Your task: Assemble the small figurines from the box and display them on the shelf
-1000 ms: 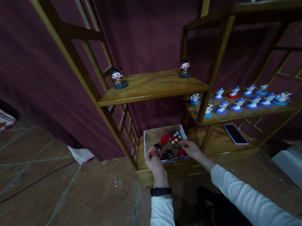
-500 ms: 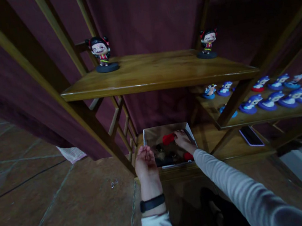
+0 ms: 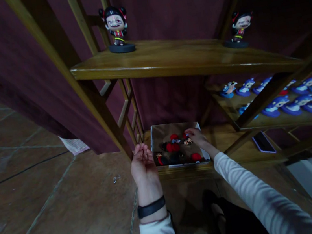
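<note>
A shallow white-walled box (image 3: 175,125) stands on the low shelf with several small figurines and round red pieces (image 3: 173,147) in it. My right hand (image 3: 198,138) reaches into its right side, fingers pinched at a small dark-haired figurine (image 3: 188,141) with a red part by the fingertips. The dim light blurs the exact grip. Just outside the box's left edge, my left hand (image 3: 143,161) is raised palm up, its fingers loosely curled and apart, with nothing visible in it.
Two black-haired figurines on dark bases, one left (image 3: 117,29) and one right (image 3: 239,29), stand on the wooden shelf (image 3: 175,55) above the box. Several blue-and-white figurines (image 3: 275,105) fill the right shelf. A phone (image 3: 263,143) lies below them. A wooden post (image 3: 94,107) rises at left.
My right hand has moved from the red piece to the figurine at the box's right side. The left hand stays raised beside the box. My view has shifted and tilted.
</note>
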Demonstrator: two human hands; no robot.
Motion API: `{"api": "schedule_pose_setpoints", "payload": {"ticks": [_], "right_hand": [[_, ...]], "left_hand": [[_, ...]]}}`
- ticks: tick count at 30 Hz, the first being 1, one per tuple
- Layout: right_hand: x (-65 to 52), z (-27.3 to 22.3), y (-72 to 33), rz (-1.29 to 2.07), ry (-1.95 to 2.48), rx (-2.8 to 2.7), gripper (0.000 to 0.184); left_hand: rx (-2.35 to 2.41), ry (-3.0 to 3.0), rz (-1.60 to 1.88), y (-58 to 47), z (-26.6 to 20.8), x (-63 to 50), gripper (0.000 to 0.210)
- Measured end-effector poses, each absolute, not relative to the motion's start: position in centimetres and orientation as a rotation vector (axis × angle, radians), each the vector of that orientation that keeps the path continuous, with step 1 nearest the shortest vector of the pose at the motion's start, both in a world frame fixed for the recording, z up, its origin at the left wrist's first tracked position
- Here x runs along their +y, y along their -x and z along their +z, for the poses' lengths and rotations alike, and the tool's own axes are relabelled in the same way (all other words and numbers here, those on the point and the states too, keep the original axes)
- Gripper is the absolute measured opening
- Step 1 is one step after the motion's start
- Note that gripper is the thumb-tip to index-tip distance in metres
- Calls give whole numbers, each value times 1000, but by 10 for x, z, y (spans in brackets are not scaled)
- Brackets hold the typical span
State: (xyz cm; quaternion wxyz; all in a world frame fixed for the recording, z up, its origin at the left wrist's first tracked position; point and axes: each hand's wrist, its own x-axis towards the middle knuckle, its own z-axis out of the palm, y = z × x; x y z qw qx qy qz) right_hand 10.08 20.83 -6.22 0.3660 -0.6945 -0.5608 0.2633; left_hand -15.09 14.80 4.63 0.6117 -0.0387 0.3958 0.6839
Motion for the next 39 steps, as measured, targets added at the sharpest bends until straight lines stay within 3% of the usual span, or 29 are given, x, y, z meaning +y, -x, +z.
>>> {"api": "schedule_pose_setpoints", "payload": {"ticks": [5,10,15,19,24,30,34,39], "right_hand": [[182,-59,-56,911,1577,-1921,21],[161,-56,-34,569,1494,-2456,37],[164,-60,-31,466,1642,-2559,43],[165,-57,-39,559,1739,-2395,31],[152,-53,-63,854,1785,-1563,14],[125,-27,-68,1193,1412,-961,32],[116,-13,-64,1130,1345,-1014,32],[124,-21,-98,886,1494,-1033,31]], "left_hand": [[915,108,1567,153,47,148,20],[894,52,1547,156,44,148,19],[889,11,1544,151,40,148,20],[880,-27,1515,141,35,149,20],[927,-76,1384,120,25,150,16],[1055,-393,1081,72,9,134,27],[976,-490,1007,50,5,124,24],[983,-302,1210,63,12,137,8]]}}
